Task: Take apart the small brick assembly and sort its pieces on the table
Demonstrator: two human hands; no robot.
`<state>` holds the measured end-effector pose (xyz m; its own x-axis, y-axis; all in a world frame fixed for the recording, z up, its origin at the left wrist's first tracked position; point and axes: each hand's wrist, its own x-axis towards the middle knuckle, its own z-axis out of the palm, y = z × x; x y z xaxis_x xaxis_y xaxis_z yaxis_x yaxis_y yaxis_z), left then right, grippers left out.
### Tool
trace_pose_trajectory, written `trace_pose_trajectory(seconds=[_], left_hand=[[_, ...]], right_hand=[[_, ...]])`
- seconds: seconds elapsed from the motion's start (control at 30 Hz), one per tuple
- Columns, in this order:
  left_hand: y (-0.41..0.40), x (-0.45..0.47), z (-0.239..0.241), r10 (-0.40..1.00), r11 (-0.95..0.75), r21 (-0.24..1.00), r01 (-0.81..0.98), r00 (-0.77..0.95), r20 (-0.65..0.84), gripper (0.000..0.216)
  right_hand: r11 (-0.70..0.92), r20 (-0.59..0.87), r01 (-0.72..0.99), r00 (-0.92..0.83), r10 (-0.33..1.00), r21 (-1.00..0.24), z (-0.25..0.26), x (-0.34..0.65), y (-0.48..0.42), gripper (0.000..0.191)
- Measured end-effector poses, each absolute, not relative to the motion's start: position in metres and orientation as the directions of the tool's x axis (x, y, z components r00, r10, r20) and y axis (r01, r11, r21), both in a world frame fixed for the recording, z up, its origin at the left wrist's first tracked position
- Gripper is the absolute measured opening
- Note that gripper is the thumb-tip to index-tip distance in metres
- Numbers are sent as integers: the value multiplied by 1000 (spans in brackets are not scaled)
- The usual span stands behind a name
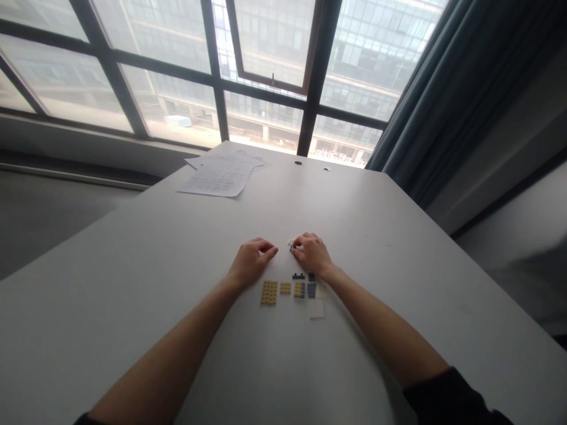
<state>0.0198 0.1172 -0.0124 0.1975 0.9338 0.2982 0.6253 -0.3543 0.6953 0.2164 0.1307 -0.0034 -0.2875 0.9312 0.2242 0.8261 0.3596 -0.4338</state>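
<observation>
My right hand (312, 254) is closed, its thumb and fingertips pinching at a small black-and-white piece (291, 248) low over the table. Left of it, my left hand (253, 261) rests with thumb and fingers drawn together; anything between them is too small to make out. Just below the hands lie building-block parts: a large yellow studded plate (269, 293), a smaller yellow plate (285, 288), and a yellow-and-grey studded piece (299, 289). Beside them are a grey tapered piece (312, 290), a dark grey piece (298, 276) and a flat white square (316, 309).
The parts lie on a broad white table (146, 254). Several printed sheets (219, 177) overlap near its far left edge. Two small round fittings, one a dark hole (298, 163), sit at the far end. Windows stand beyond, and a blue-grey curtain (434, 100) hangs at right.
</observation>
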Motion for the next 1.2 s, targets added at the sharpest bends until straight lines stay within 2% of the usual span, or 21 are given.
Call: trace_pose_trajectory(seconds=[0.2,0.27,0.3,0.37,0.43,0.47,0.53,0.7,0.73,0.8,0.87,0.93,0.97,1.03,1.2], left_hand=[[116,20,-11,932,-357,686,634,195,305,30],[116,20,-11,932,-358,684,635,197,305,30],[116,20,-11,932,-358,684,635,199,303,30],[116,20,-12,932,-359,685,634,202,301,31],[117,21,-12,932,-359,685,634,201,303,30],[117,21,-12,931,-361,684,634,201,304,30],[117,21,-13,929,-365,679,637,205,307,30],[118,20,-13,925,-376,668,642,219,310,30],[118,20,-13,925,-377,665,644,219,311,30],[118,20,-14,924,-377,659,650,219,312,30],[118,20,-13,925,-376,660,650,224,306,30],[117,21,-12,926,-375,664,647,229,299,30],[117,21,-12,927,-374,665,647,231,296,30],[117,21,-12,926,-375,664,647,234,295,29],[118,20,-15,922,-386,664,640,235,309,29]], right_hand=[[344,234,754,-254,938,-560,-7,230,121,9],[293,216,683,-199,956,-669,-6,236,115,15],[238,177,590,-161,971,-771,-5,240,111,19],[44,16,249,-112,994,-967,-2,246,104,23],[-177,-162,-112,-137,977,-978,2,251,97,21],[-242,-213,-202,-156,965,-949,3,254,94,19],[-290,-256,-258,-158,954,-922,5,257,89,16],[-230,-217,-207,-85,972,-951,3,265,81,17],[-168,-164,-119,-45,985,-979,3,267,80,18],[24,30,229,23,999,-973,3,274,78,15],[212,235,612,-44,971,-762,3,280,74,9],[310,289,783,-173,941,-540,3,284,71,4],[336,280,812,-221,934,-477,2,285,70,4],[352,248,826,-265,932,-440,0,286,68,4],[337,195,775,-274,942,-535,-3,293,69,12]])
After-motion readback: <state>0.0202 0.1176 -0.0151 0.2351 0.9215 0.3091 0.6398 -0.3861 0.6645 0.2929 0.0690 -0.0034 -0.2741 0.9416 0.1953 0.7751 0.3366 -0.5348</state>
